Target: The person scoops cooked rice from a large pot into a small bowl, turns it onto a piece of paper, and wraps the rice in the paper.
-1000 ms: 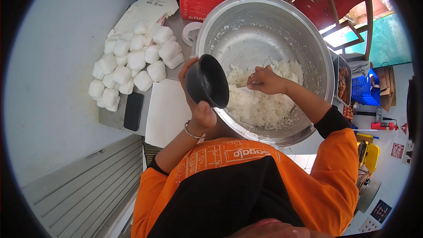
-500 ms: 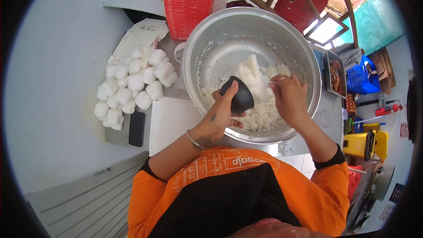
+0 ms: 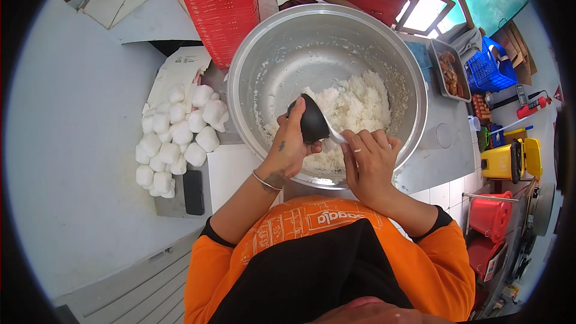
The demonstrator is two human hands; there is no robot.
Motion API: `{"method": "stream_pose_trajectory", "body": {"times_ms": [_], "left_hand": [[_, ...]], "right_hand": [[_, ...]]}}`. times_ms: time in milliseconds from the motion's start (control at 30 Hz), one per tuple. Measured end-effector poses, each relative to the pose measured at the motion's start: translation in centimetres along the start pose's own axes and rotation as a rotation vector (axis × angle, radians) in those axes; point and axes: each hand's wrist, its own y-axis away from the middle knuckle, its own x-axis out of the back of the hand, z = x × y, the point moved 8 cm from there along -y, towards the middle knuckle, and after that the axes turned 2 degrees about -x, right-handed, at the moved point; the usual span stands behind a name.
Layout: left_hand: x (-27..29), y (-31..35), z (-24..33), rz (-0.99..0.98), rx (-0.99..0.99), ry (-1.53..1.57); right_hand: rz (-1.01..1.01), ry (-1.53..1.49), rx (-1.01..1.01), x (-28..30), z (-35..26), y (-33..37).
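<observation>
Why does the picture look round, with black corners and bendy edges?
Head view: a fisheye lens bends straight lines near the rim and leaves the corners black. The bowl, rice and both hands in the middle are sharp; the window glares bright.

A heap of small white wrapped packets [image 3: 174, 138] lies at the counter's left edge, just left of the big metal bowl. A white flat carton [image 3: 180, 72] lies behind them. A tall red stack of boxes [image 3: 222, 6] stands at the back edge.
</observation>
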Motion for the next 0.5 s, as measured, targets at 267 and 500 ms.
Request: {"method": "stream_pose_trajectory", "body": {"times_ms": [267, 500], "left_hand": [[1.2, 0.7, 0.1, -0.121, 0.073, 0.144], [0.4, 1.2, 1.2, -0.109, 0.006, 0.145]], "right_hand": [[-0.174, -0.076, -0.123, 0.6, 5.6, -2.2], [-0.504, -0.674, -0.4, -2.2, 5.6, 0.4]]}}
